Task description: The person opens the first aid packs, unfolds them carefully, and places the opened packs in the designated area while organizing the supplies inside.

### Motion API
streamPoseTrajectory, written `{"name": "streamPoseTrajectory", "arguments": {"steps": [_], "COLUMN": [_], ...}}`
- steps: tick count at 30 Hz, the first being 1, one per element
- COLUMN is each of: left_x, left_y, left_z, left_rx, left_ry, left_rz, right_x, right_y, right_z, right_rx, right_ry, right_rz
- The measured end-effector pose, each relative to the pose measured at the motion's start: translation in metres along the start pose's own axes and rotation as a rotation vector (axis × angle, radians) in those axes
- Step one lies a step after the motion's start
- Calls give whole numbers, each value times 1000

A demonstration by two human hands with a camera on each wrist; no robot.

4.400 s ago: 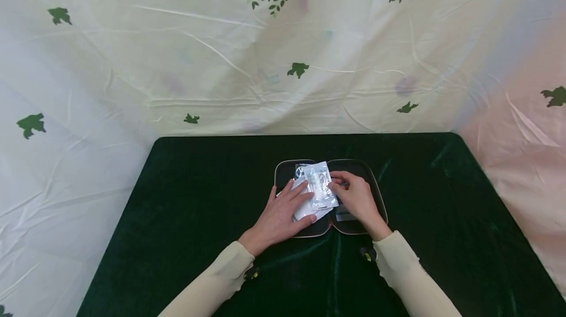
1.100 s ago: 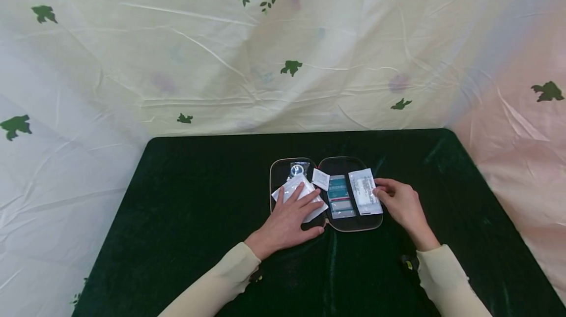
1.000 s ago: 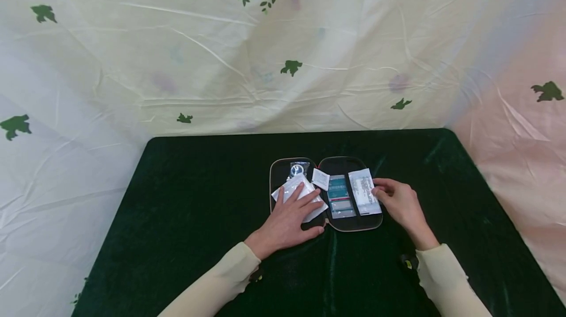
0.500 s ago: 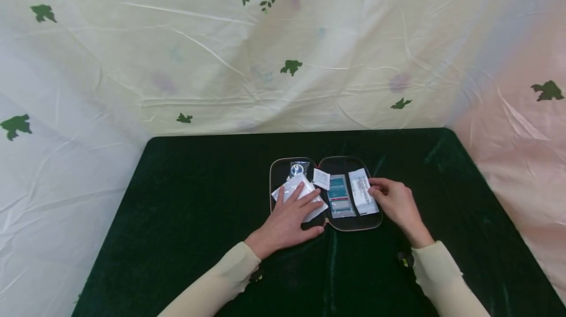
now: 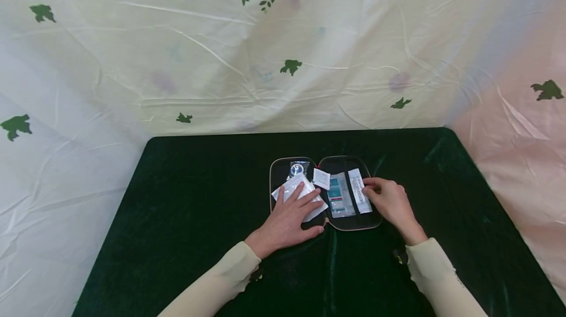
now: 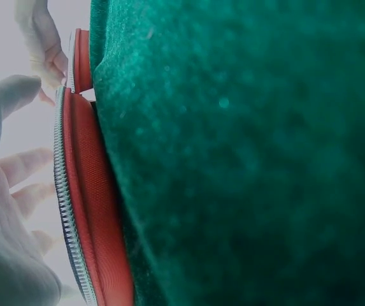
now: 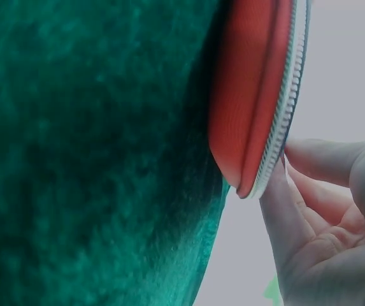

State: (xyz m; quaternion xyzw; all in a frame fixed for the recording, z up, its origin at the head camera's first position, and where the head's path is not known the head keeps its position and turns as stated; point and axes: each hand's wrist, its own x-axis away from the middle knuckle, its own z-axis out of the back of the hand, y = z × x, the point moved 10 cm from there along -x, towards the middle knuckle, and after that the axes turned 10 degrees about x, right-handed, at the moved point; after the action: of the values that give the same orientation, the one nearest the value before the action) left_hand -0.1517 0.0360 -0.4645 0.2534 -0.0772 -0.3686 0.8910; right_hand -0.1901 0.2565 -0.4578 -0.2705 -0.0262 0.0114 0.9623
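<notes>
A zip case [image 5: 345, 162], black inside and red outside, lies unfolded on the table. My left hand [image 5: 287, 218] rests with spread fingers on white packets [image 5: 293, 184] in its left half. At the right half, the thumb and fingertips of my right hand [image 5: 393, 204] pinch the right edge of a white printed packet [image 5: 359, 191]. That packet runs beneath a black strap [image 5: 351, 193], partly over the teal packets [image 5: 335, 190]. Both wrist views show the red zip side, near my left hand [image 6: 10, 217] and right hand [image 7: 335, 223]; the packets are hidden there.
A small white square packet [image 5: 321, 179] lies across the fold. In the case's upper left sits a clear bag with a ring-shaped item [image 5: 297, 168]. Dark green velvet covers the table [image 5: 212, 184], and a patterned cloth [image 5: 221, 61] hangs behind it.
My right hand has carried the printed packet from the left half to the right half, then slid it leftward under the strap. My left hand stays on the white packets.
</notes>
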Motion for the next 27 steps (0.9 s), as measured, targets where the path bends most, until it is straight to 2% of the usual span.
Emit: {"name": "streamPoseTrajectory", "arguments": {"steps": [27], "left_x": [0], "left_y": [0], "left_z": [-1], "left_rx": [-15], "left_ry": [-4], "left_rz": [-3], "right_x": [-3], "right_y": [-6], "right_z": [-14], "right_rx": [-16], "right_ry": [-32], "right_rz": [-29]}}
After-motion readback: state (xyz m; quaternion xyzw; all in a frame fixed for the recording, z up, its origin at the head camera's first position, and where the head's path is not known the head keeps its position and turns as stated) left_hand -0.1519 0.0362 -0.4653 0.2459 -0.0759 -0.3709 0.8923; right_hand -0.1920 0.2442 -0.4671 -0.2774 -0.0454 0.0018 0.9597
